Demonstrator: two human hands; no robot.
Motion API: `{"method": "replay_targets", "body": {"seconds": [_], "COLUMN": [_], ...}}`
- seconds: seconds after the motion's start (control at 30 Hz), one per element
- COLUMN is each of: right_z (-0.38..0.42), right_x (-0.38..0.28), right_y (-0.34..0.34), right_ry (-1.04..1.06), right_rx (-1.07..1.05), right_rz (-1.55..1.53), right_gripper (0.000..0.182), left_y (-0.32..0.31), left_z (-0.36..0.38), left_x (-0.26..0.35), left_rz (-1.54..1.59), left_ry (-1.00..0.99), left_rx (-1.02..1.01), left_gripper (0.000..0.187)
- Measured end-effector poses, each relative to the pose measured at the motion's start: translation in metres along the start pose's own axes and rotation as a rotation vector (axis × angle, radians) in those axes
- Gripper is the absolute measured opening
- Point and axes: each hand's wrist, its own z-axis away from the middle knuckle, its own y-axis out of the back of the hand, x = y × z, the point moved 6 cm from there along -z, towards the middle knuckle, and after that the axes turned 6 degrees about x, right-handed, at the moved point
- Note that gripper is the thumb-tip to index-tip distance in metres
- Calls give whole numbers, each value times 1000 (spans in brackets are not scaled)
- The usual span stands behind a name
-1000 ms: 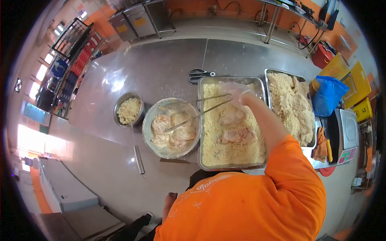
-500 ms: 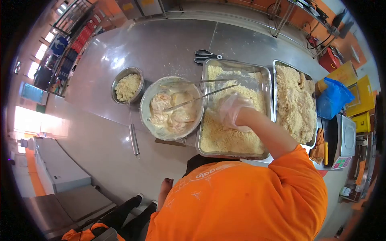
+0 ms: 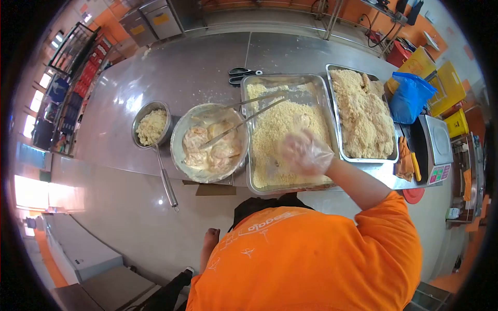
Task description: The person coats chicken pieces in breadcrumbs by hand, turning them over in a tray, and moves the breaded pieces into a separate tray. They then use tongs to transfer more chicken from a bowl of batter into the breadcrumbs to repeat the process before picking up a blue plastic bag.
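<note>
My right hand [image 3: 306, 153], in a clear plastic glove, is over the yellow crumbs [image 3: 270, 124] in a metal tray [image 3: 251, 179]; its fingers are smeared by motion. A small crumb-covered lump [image 3: 302, 121] lies just beyond it. My left hand [image 3: 211, 236] hangs low beside my body, away from the table, its fingers curled, with nothing visible in them. Left of the tray, a bowl [image 3: 179, 167] holds battered pieces [image 3: 223, 147]. Metal tongs [image 3: 236, 127] reach from the bowl across the tray's edge, touched by neither hand.
A handled strainer [image 3: 165, 179] in a metal bowl holds pale crumbs, at the left. Black scissors [image 3: 244, 76] lie behind the crumb tray. To the right are a second tray [image 3: 338, 132] of crumb-coated pieces, a blue bag [image 3: 410, 98], orange gloves [image 3: 403, 163] and a scale [image 3: 437, 140].
The view has shifted, so the table items appear farther left. My right hand has drawn back toward the near side of the tray, and a coated lump now shows beyond it.
</note>
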Motion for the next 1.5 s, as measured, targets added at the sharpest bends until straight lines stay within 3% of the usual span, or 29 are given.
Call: {"method": "replay_targets", "body": {"seconds": [0.13, 0.2, 0.27, 0.3, 0.33, 0.37, 0.4, 0.47, 0.5, 0.53, 0.6, 0.7, 0.73, 0.8, 0.9, 1.03, 1.13, 1.17, 1.2, 1.23, 1.3, 1.4, 1.5], "right_z": [9, 3, -4, 8, 29, 39, 64, 64, 63, 64, 69, 45, 36, 38, 42, 50, 54, 51, 39, 16, -21, 3, -20], "right_x": [4, -5, -18, -23, -30, -57, -50, -69, -62, -54, -25, -14, -24, -34, -39, -45, -93, -110, -126, -134, -126, -136, -157], "right_y": [33, 45, 37, -3, -38, -56, -81, -10, 7, 27, 39, 15, 6, -6, 4, 12, -3, 1, 23, 19, 7, 1, 1], "right_ry": [-203, -265, -316, -653, -1308, -1762, -1815, -1634, -1292, -884, 43, -220, -417, -356, -291, -280, -629, -768, -780, -714, -557, -1569, -1221], "right_rx": [91, 72, -29, -285, -353, -537, -483, -558, -495, -446, -171, -169, -203, -242, -360, -409, -1555, -2052, -2672, -1957, -788, -1128, -1199], "right_rz": [93, -69, -430, -1325, -2006, -2818, -2580, -3395, -3659, -3870, -3728, -3382, -3370, -3267, -3316, -3290, -3476, -3419, -3314, -3487, -3332, -3390, -3466], "right_gripper": [40, 40, 40, 40, 39, 39, 39, 37, 31, 26, 16, 18, 17, 17, 18, 19, 18, 18, 18, 20, 26, 26, 29], "left_y": [-17, -25, -18, -18, -18, -17, -9, -26, -47, -32, -23, -30, -27, -13, -7, -7, -14, -16, -16, -15, -15, -3, 5], "left_z": [-18, -20, -11, -10, -10, -7, -4, -15, -29, -13, 3, -5, -7, -2, -13, -4, -7, -7, -6, -6, -8, -10, 1], "left_x": [-42, -60, -63, -66, -66, -64, -54, -81, -114, -84, -57, -60, -58, -44, -39, -35, -30, -28, -28, -28, -30, -25, -12], "left_rz": [-54, -105, -72, -51, -37, -24, -13, 77, 157, 104, -1, -76, -51, 63, -103, -86, -96, -83, -70, -56, -19, 27, 54], "left_ry": [-100, -117, -42, -4, -21, 2, 25, 49, 51, 65, 80, 60, 45, 62, 107, 29, -2, -1, 2, 3, 12, -15, 23], "left_rx": [8, -6, 10, 21, 34, 39, 43, 48, 49, 36, 0, -21, -4, -23, -97, -10, -18, -25, -33, -34, -28, 62, 46], "left_gripper": [34, 34, 33, 33, 32, 32, 32, 33, 33, 33, 34, 34, 34, 33, 34, 36, 37, 37, 36, 36, 36, 36, 36]}}
